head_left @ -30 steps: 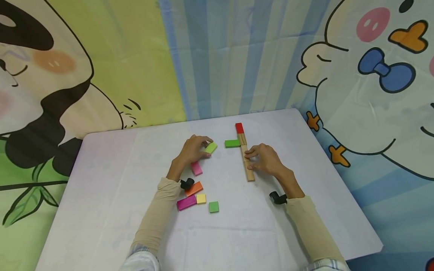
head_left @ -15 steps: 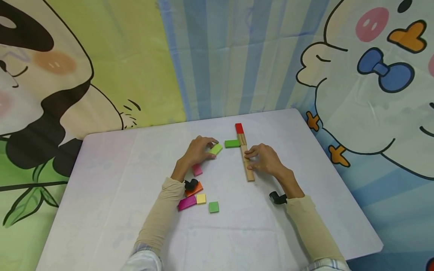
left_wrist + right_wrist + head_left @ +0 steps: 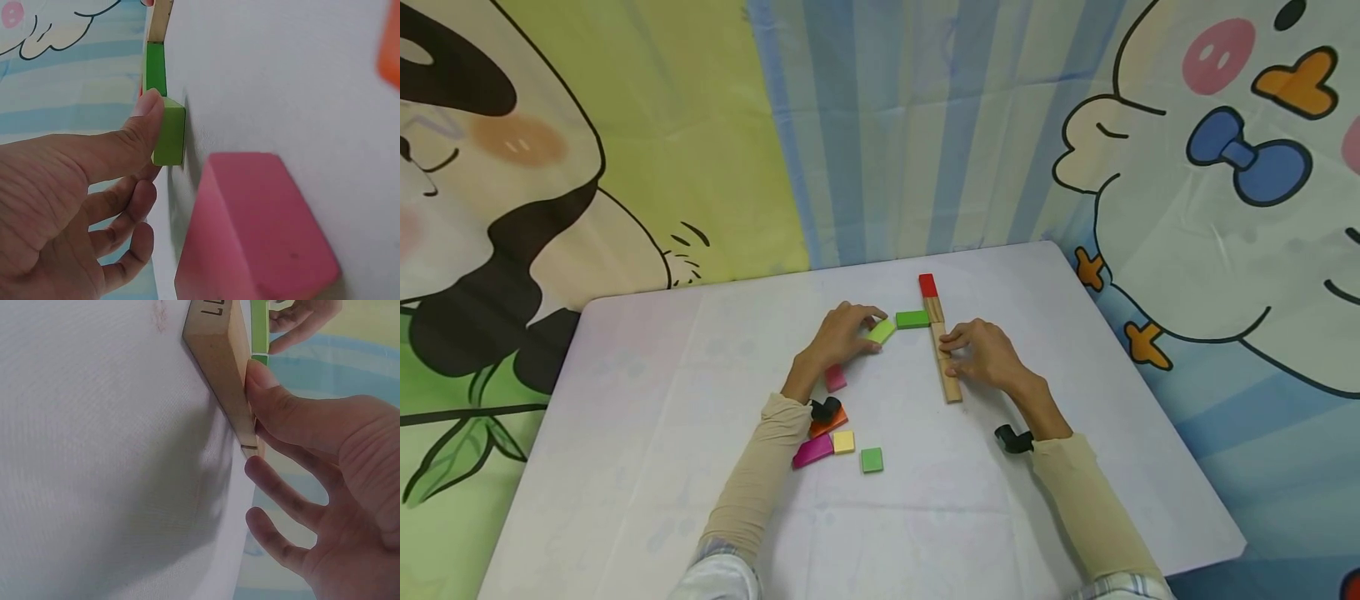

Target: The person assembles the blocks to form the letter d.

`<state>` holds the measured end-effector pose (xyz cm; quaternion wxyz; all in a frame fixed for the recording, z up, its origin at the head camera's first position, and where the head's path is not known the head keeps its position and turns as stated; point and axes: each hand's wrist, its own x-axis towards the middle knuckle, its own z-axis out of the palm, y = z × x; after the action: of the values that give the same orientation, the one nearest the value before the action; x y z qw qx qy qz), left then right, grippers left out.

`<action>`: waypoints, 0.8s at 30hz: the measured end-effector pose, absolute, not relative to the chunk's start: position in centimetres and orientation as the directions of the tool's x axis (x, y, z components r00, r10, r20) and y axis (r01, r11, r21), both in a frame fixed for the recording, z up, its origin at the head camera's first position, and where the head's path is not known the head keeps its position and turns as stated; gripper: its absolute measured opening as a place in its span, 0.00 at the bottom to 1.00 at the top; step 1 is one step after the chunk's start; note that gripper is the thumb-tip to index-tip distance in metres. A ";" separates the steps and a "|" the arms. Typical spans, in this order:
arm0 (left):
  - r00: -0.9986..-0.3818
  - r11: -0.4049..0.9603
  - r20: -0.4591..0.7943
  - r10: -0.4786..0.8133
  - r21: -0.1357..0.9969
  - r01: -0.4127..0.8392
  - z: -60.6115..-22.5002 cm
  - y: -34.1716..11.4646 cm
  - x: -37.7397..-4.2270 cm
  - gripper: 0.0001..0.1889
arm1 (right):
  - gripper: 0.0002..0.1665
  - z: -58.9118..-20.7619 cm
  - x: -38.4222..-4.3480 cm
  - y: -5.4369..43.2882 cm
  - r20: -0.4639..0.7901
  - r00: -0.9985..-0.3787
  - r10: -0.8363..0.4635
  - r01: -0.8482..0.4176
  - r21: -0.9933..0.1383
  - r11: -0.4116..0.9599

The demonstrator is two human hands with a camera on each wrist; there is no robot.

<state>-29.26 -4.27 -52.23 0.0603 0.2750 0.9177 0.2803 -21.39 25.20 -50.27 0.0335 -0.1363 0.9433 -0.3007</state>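
Note:
My left hand [image 3: 837, 333] pinches a light green block [image 3: 882, 331] between thumb and fingers. Its far end is right at the left end of a darker green block [image 3: 912, 319]. That green block lies crosswise against a line of plain wooden blocks [image 3: 952, 389], topped by a red block [image 3: 928, 285] at the far end. My right hand [image 3: 987, 353] holds the wooden line from the right, with thumb and forefinger on a wooden block [image 3: 219, 362] in the right wrist view. In the left wrist view, a pink block [image 3: 262, 231] stands close beside the left hand.
Below the left hand lie an orange block [image 3: 830, 422], a magenta block [image 3: 813, 451] and a small yellow block [image 3: 844, 442]. A small green square block [image 3: 872, 460] sits to their right. The white table [image 3: 1037, 517] backs onto a cartoon-printed cloth [image 3: 895, 125].
My left hand has moved right with the light green block, bringing it up to the darker green block. My right hand has stayed at the wooden blocks.

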 end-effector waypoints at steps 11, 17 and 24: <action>-0.844 0.693 0.041 0.534 0.552 0.465 -51.9 -3.9 -29.1 0.30 | 0.27 -50.4 -21.3 25.4 0.018 -0.961 -0.276 -0.235 -0.583 0.778; -0.842 0.690 0.042 0.538 0.553 0.467 -52.3 -4.1 -29.3 0.30 | 0.28 -50.3 -21.3 25.3 0.014 -0.960 -0.279 -0.236 -0.574 0.784; -0.839 0.684 0.051 0.541 0.554 0.474 -52.2 -4.1 -29.3 0.30 | 0.28 -50.2 -21.4 25.3 0.014 -0.961 -0.277 -0.234 -0.574 0.785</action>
<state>-29.33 -4.11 -52.20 0.0585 0.2772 0.9157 0.2849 -21.36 25.29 -50.23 0.0356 -0.1352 0.9440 -0.2988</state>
